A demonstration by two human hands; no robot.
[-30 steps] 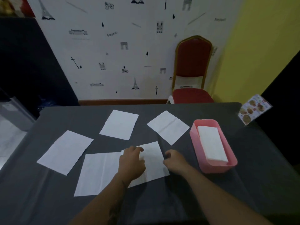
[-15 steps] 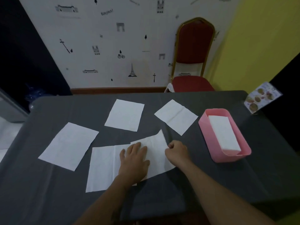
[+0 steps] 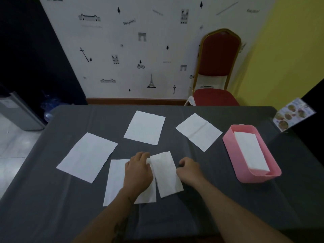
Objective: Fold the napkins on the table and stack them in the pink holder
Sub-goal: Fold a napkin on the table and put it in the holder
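A white wall with small black Paris-themed prints runs behind a table (image 3: 52,199) draped in dark grey cloth, and a red chair (image 3: 218,67) with a gold frame stands against the wall past the far right corner. A printed menu card (image 3: 292,114) sits off the table's far right edge.

Three open napkins lie flat and apart from each other: one at the left (image 3: 87,156), one at the far middle (image 3: 145,127), and one to the far right (image 3: 199,131), turned at an angle. The pink holder (image 3: 233,151) stands at the right side, with a stack of folded napkins (image 3: 250,151) inside it.

Near the front, the left hand (image 3: 138,171) lies palm down, fingers loosely spread, on another open napkin (image 3: 114,181) and hides part of it. Just beside it lies a folded napkin (image 3: 166,173), a narrow strip overlapping the open one's right edge. The right hand (image 3: 188,170) rests curled at the strip's right edge; whether its fingers pinch the paper cannot be told.

Half a second ago this napkin was a wider sheet with its right corner lifted; now it is doubled over to about half that width, and the left hand has shifted off it toward the left.
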